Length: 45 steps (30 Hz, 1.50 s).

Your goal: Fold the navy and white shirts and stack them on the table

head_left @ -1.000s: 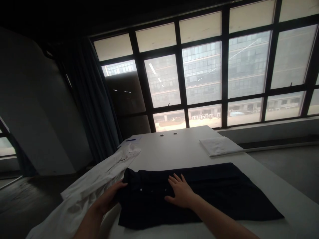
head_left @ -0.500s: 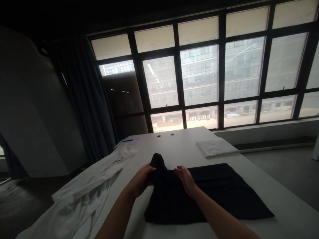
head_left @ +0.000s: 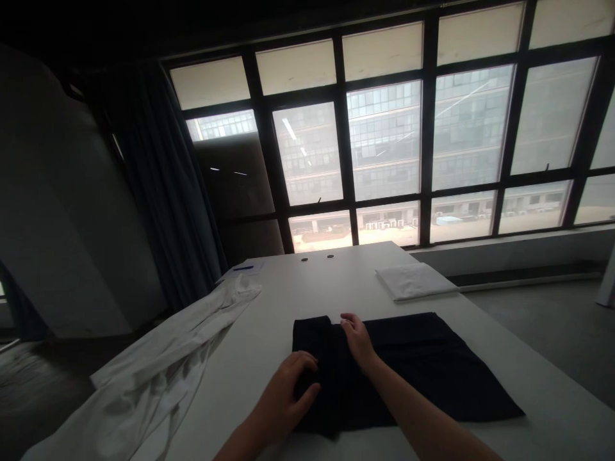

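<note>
A dark navy, almost black garment (head_left: 413, 365) lies flat on the white table, with its left end folded over into a thicker band; its exact kind cannot be made out. On that folded end rests my left hand (head_left: 291, 390), thumb and fingers apart, pressing on the cloth from the left side. My right hand (head_left: 356, 339) lies on the garment near its far edge, just right of the fold, its fingers stretched out. Neither hand grips the cloth. My right forearm covers part of the garment's middle.
The white table (head_left: 331, 288) runs away toward large windows. A crumpled white garment (head_left: 158, 358) hangs over its left edge. Folded white cloth (head_left: 416, 282) lies at the right edge. A blue pen (head_left: 243, 267) sits on paper at the far left corner.
The garment's left end, raised in my left hand before, is now folded over to the right and lies flat. My left hand has let go and moved down and nearer onto the fold.
</note>
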Motion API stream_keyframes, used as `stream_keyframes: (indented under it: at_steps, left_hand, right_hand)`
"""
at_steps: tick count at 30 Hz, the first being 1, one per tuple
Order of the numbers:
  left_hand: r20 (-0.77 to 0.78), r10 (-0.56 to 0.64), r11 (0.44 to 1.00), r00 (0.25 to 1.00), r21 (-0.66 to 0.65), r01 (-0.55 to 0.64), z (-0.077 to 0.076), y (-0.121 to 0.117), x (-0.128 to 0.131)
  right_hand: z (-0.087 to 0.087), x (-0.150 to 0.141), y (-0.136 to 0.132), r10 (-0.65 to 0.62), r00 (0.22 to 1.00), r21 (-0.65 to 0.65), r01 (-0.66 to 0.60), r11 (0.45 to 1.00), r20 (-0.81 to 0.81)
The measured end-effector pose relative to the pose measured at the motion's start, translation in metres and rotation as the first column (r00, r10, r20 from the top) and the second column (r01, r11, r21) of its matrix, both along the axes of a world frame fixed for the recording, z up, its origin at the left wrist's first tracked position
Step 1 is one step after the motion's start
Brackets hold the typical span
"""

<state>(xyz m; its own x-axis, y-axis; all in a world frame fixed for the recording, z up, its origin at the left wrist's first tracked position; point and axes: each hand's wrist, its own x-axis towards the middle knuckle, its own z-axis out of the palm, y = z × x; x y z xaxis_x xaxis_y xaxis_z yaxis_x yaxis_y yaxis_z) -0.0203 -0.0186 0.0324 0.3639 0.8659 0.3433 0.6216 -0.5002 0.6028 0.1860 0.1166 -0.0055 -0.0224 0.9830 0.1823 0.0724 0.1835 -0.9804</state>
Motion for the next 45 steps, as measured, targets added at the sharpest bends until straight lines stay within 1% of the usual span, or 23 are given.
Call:
stream_keyframes:
  at_steps: [1, 2, 3, 4, 5, 6, 7, 8, 9, 11, 14, 17, 19, 23, 26, 29, 32, 35, 38, 40, 42, 44, 45]
  left_hand:
    - [-0.046, 0.008, 0.999, 0.999, 0.05, -0.005, -0.002, -0.006, -0.012]
    - [-0.091, 0.011, 0.996, 0.996, 0.085, -0.003, -0.005, -0.012, -0.023]
    - [-0.129, 0.017, 0.994, 0.992, 0.105, -0.003, -0.01, -0.016, -0.032]
    - [-0.16, 0.025, 0.994, 0.987, 0.113, -0.007, -0.015, -0.02, -0.038]
    - [-0.185, 0.034, 0.993, 0.982, 0.114, -0.013, -0.02, -0.022, -0.042]
    - [-0.205, 0.045, 0.994, 0.978, 0.111, -0.022, -0.025, -0.023, -0.044]
    - [-0.221, 0.053, 0.994, 0.974, 0.108, -0.03, -0.029, -0.022, -0.044]
    - [-0.237, 0.058, 0.994, 0.97, 0.106, -0.034, -0.032, -0.021, -0.042]
    - [-0.253, 0.058, 0.994, 0.966, 0.106, -0.032, -0.034, -0.02, -0.04]
    - [-0.284, 0.059, 0.993, 0.957, 0.112, -0.028, -0.037, -0.017, -0.037]
    - [-0.325, 0.068, 0.991, 0.943, 0.131, -0.026, -0.039, -0.016, -0.036]
    - [-0.356, 0.067, 0.99, 0.932, 0.142, -0.017, -0.041, -0.019, -0.038]
    - [-0.368, 0.059, 0.99, 0.928, 0.139, -0.008, -0.042, -0.022, -0.037]
    - [-0.357, 0.042, 0.992, 0.933, 0.126, 0.004, -0.04, -0.023, -0.029]
    - [-0.335, -0.013, 0.996, 0.942, 0.077, 0.041, -0.037, -0.023, -0.027]
    - [-0.321, -0.068, 0.997, 0.945, 0.006, 0.074, -0.033, -0.025, -0.032]
    - [-0.318, -0.094, 0.996, 0.943, -0.034, 0.088, -0.029, -0.026, -0.04]
    - [-0.315, -0.119, 0.993, 0.942, -0.029, 0.116, -0.025, -0.027, -0.041]
    - [-0.297, -0.106, 0.994, 0.949, -0.002, 0.111, -0.02, -0.031, -0.033]
    - [-0.287, -0.09, 0.996, 0.954, 0.002, 0.094, -0.018, -0.034, -0.026]
    - [-0.264, -0.094, 0.996, 0.96, -0.016, 0.093, -0.018, -0.035, -0.023]
    - [-0.191, -0.113, 0.993, 0.975, -0.046, 0.106, -0.021, -0.031, -0.026]
    - [-0.137, -0.102, 0.994, 0.985, -0.063, 0.094, -0.023, -0.026, -0.029]
  right_hand:
    - [0.007, -0.001, -0.006, -0.021, 0.998, 0.067, 0.017, 0.998, 0.065]
    - [0.013, -0.003, -0.015, -0.035, 0.986, 0.155, 0.009, 0.988, 0.164]
    - [0.018, -0.006, -0.026, -0.034, 0.956, 0.248, -0.04, 0.968, 0.29]
    - [0.021, -0.009, -0.039, -0.017, 0.902, 0.323, -0.138, 0.936, 0.432]
    - [0.021, -0.013, -0.053, 0.012, 0.819, 0.361, -0.266, 0.894, 0.574]
    - [0.019, -0.016, -0.067, 0.045, 0.72, 0.357, -0.396, 0.846, 0.692]
    - [0.016, -0.019, -0.08, 0.076, 0.629, 0.328, -0.5, 0.801, 0.773]
    - [0.011, -0.022, -0.091, 0.085, 0.551, 0.299, -0.569, 0.766, 0.83]
    - [0.005, -0.024, -0.1, 0.069, 0.491, 0.282, -0.604, 0.745, 0.868]
    - [-0.005, -0.025, -0.108, 0.01, 0.416, 0.279, -0.627, 0.727, 0.909]
    - [-0.012, -0.024, -0.106, -0.048, 0.354, 0.282, -0.649, 0.707, 0.934]
    - [-0.011, -0.023, -0.097, -0.057, 0.295, 0.25, -0.673, 0.696, 0.954]
    - [-0.006, -0.021, -0.094, -0.046, 0.273, 0.23, -0.693, 0.683, 0.961]
    - [0.004, -0.013, -0.095, -0.079, 0.306, 0.281, -0.702, 0.655, 0.949]
    - [0.004, -0.004, -0.1, -0.065, 0.281, 0.258, -0.731, 0.632, 0.957]
    - [0.0, 0.003, -0.104, -0.031, 0.253, 0.217, -0.75, 0.625, 0.967]
    - [0.002, 0.009, -0.104, 0.041, 0.253, 0.173, -0.762, 0.625, 0.967]
    - [0.007, 0.014, -0.102, 0.123, 0.271, 0.139, -0.77, 0.623, 0.955]
    - [0.013, 0.016, -0.102, 0.163, 0.233, 0.088, -0.788, 0.609, 0.959]
    - [0.018, 0.016, -0.105, 0.181, 0.194, 0.043, -0.788, 0.615, 0.964]
    - [0.025, 0.016, -0.109, 0.205, 0.176, 0.005, -0.772, 0.636, 0.963]
    - [0.032, 0.017, -0.113, 0.243, 0.18, -0.025, -0.753, 0.658, 0.953]
    - [0.036, 0.018, -0.113, 0.269, 0.193, -0.037, -0.747, 0.664, 0.944]
